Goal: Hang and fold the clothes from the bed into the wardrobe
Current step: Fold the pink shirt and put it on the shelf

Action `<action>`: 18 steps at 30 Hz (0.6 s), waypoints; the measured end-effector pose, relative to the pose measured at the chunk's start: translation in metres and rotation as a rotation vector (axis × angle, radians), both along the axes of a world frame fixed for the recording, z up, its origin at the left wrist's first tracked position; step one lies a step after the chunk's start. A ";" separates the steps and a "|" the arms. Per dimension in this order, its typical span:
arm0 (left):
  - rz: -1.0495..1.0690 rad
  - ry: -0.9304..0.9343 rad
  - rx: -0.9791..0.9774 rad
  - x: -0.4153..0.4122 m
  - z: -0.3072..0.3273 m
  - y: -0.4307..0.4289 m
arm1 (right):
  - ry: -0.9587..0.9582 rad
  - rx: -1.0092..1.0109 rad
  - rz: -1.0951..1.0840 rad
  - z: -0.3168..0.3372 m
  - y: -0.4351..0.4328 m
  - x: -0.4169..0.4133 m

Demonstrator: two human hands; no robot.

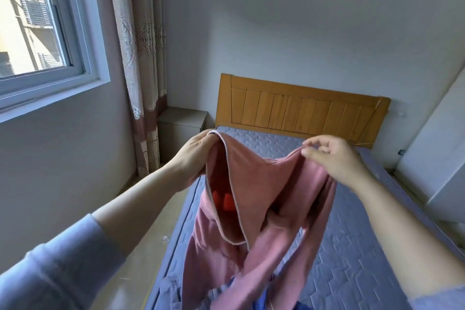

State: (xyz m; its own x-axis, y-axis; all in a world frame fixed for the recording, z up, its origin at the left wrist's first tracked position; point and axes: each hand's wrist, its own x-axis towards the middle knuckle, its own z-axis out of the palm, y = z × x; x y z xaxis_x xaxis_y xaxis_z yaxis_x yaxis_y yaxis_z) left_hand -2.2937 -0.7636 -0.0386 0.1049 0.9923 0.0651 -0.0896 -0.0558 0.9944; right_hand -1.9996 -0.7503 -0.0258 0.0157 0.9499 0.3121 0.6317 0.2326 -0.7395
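Blue-grey sleeve (50, 267) near-left, L hand (193, 156) w/ fingers curled round the white-piped edge of a pink soft-fabric garment (264, 196), R hand (337, 158) pinching its right edge btw thumb & forefinger, garment held above blue quilted mattress (352, 259).

Person seen as two arms only. On the near arm, the left sleeve (57, 267): blue-grey, soft matte fabric, gathered in broad folds, its cuff ending partway along the forearm. The right sleeve (437, 297): same blue-grey fabric, only a corner in view at the lower right edge, with a paler, slightly uneven hem. Forearms bare from cuff to wrist. The left hand (193, 156) and right hand (337, 158) are bare
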 end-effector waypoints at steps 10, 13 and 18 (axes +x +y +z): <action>0.009 0.122 0.076 0.024 0.026 0.010 | 0.074 -0.224 0.246 -0.073 -0.035 -0.056; 0.016 0.125 0.062 0.024 0.028 0.010 | 0.150 -0.082 0.198 -0.082 -0.038 -0.085; 0.016 0.104 0.053 0.016 0.032 0.008 | 0.176 0.076 0.181 -0.082 -0.027 -0.105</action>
